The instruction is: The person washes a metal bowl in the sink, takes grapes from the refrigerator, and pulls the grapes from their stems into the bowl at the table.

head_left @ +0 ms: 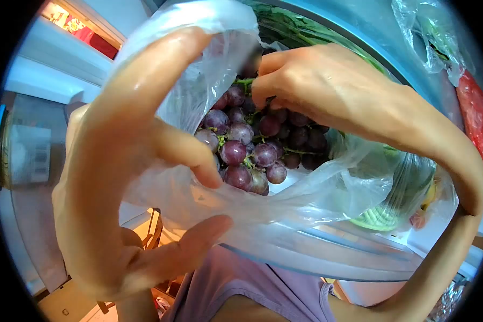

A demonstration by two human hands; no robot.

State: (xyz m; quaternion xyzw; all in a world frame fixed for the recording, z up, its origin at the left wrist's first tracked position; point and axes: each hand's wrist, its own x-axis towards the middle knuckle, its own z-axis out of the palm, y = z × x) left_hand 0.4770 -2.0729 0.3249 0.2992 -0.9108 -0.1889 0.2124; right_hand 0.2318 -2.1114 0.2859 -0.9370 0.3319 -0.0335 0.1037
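Grapes [249, 145]: round, smooth, purple-red with a dusty bloom, on thin green stems; bunched inside the bag, in the drawer.
Bag [198, 99]: thin, clear, crinkled plastic, its mouth gaping around the grapes.
Drawer [332, 249]: see-through plastic, its edge a long curve below the bag.
Greens [306, 27]: long, narrow leaves behind the right hand [319, 80].
Jar [29, 145]: see-through, blue-lidded, well apart at far left.
Left hand [104, 161]: near the camera, curved like a C at the bag's mouth; fingers spread apart, thumb low and away from them, film against the upper finger.
Right hand: reaching over the grapes from the right, wrist bent, fingers curled close together at a stem; tips partly hidden, so I cannot tell whether they clamp anything.
Count: two hands, one jar, one bag around the grapes; the grapes overlap too much to number.
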